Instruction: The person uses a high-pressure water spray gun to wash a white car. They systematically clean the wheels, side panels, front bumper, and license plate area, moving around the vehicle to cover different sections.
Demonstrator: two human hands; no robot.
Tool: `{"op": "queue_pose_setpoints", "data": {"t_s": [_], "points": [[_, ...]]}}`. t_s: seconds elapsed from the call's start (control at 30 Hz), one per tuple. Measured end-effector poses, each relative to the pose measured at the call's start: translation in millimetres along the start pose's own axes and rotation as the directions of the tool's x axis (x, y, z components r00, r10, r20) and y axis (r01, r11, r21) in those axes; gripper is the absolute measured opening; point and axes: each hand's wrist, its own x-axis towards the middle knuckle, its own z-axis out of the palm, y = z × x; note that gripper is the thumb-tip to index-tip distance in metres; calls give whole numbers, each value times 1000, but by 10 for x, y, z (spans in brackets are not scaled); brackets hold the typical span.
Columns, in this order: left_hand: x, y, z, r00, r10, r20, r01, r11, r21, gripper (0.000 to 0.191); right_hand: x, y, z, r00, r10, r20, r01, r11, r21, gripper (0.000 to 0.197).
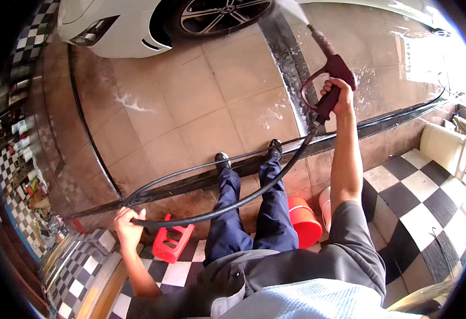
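My right hand [339, 95] grips the handle of a dark red pressure-washer spray gun [339, 72], held out ahead of me on a straight arm. White spray [292, 11] leaves its nozzle toward the front wheel [227, 14] of a white car [121, 34]. From the base of the gun a black hose [233, 205] curves down and left. My left hand [129, 223] is closed around that hose, low at the left. Beyond the hand, the hose loops back across the floor near my shoes.
A red plastic stool [172, 241] stands to the left of my legs, and a red bucket [304, 223] to the right. A cream container [444, 149] sits on the checkered tiles at right. Dark drain channels [284, 52] cross the wet brown tile floor [193, 91].
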Motion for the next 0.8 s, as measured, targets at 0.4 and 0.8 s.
{"op": "queue_pose_setpoints", "data": {"t_s": [0.4, 0.8], "points": [[-132, 39, 616, 988, -9, 155, -2, 998, 68, 37, 178, 1106, -105, 986, -79, -149, -2, 877, -481, 8], [-314, -220, 395, 985, -41, 166, 28, 996, 79, 36, -133, 2129, 577, 1000, -24, -2, 18, 793, -609, 16]]}}
